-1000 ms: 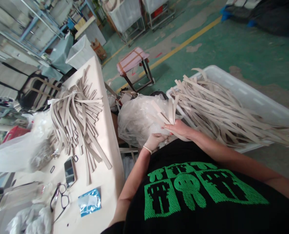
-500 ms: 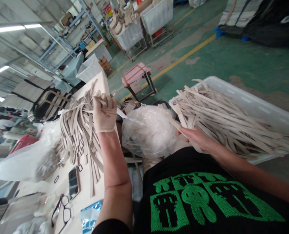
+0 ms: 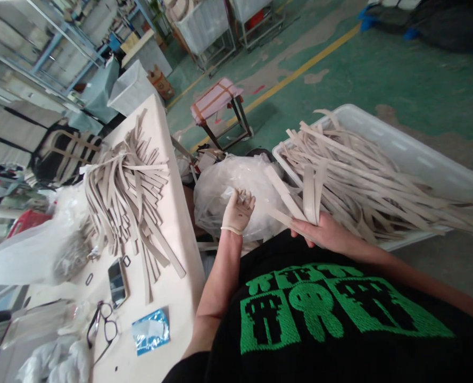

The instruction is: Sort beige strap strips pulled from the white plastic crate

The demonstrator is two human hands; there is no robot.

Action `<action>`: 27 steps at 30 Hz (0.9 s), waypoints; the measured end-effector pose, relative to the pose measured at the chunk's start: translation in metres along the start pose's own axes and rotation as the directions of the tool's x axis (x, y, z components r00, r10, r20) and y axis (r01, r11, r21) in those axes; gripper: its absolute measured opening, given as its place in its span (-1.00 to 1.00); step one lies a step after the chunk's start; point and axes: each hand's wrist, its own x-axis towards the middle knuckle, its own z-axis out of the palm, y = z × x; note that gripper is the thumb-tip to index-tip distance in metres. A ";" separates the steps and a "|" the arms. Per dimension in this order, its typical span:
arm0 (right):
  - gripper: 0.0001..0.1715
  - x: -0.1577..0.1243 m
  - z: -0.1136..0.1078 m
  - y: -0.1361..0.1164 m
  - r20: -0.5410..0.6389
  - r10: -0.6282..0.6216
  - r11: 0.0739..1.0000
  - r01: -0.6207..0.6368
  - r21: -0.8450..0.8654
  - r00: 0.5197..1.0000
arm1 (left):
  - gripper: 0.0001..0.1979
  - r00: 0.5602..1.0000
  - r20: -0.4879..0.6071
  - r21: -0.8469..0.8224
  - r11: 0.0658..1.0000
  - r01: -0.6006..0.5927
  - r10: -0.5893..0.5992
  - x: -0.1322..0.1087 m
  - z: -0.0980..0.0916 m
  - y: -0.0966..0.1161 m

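Observation:
My left hand (image 3: pixel 238 213), in a pale glove, is over a clear plastic bag (image 3: pixel 210 183) that bulges with whitish material. Its fingers are loosely bent and apart. A small white scrap shows by the fingertips; whether they touch it is unclear. My right hand (image 3: pixel 320 231), bare, is closed around several beige fabric straps (image 3: pixel 310 194) in front of my shirt, their ends fanning upward. Just beyond it, a white plastic bin (image 3: pixel 351 119) holds a heap of long beige straps (image 3: pixel 364 175). On the table to the left lies a spread pile of similar straps (image 3: pixel 120 186).
The white table (image 3: pixel 180 314) also bears a phone (image 3: pixel 117 283), eyeglasses (image 3: pixel 104 324), a blue packet (image 3: pixel 151 331) and small dark rings. A stool with a pink top (image 3: pixel 216 101) stands ahead on the green floor. Wheeled bins (image 3: pixel 206 29) are farther back.
My left hand has moved from above the table's strap pile rightward and down to the plastic bag; the white strip it held no longer trails from it. My right hand still holds straps.

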 end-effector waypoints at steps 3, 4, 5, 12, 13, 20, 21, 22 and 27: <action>-0.47 0.003 0.005 -0.003 0.045 -0.007 1.000 0.007 -0.013 0.999 | -0.76 0.999 0.044 -0.023 1.000 0.014 -0.013 -0.006 0.001 0.002; -0.49 0.005 0.005 -0.005 0.055 -0.009 1.000 0.010 -0.013 0.998 | -0.75 0.999 0.052 -0.017 1.000 0.012 -0.011 -0.008 0.001 0.002; -0.51 0.006 0.006 -0.006 0.061 -0.014 1.000 0.014 -0.010 0.998 | -0.74 0.998 0.058 -0.009 1.000 0.012 -0.012 -0.009 0.000 0.002; -0.58 0.016 0.007 -0.014 0.108 0.003 0.997 0.005 -0.076 0.994 | -0.69 0.994 0.102 0.016 0.999 0.047 -0.049 -0.012 -0.003 -0.009; -0.58 0.016 0.007 -0.015 0.118 0.016 0.996 -0.005 -0.094 0.993 | -0.70 0.992 0.118 0.020 0.999 0.048 -0.050 -0.012 -0.003 -0.010; -0.57 0.017 0.005 -0.013 0.085 0.062 0.990 -0.050 -0.132 0.994 | -0.81 0.995 0.091 0.124 0.992 0.034 -0.046 -0.006 -0.011 -0.010; -0.57 0.018 0.005 -0.011 0.073 0.064 0.989 -0.053 -0.140 0.995 | -0.82 0.996 0.075 0.144 0.989 0.033 -0.044 -0.006 -0.012 -0.011; -0.56 0.019 0.005 -0.009 0.062 0.068 0.987 -0.058 -0.150 0.996 | -0.82 0.997 0.069 0.162 0.986 0.030 -0.042 -0.005 -0.013 -0.014; -0.52 0.031 0.008 -0.008 0.021 0.091 0.982 -0.087 -0.170 0.996 | -0.85 0.989 0.149 0.230 0.973 -0.012 -0.024 -0.007 -0.016 -0.042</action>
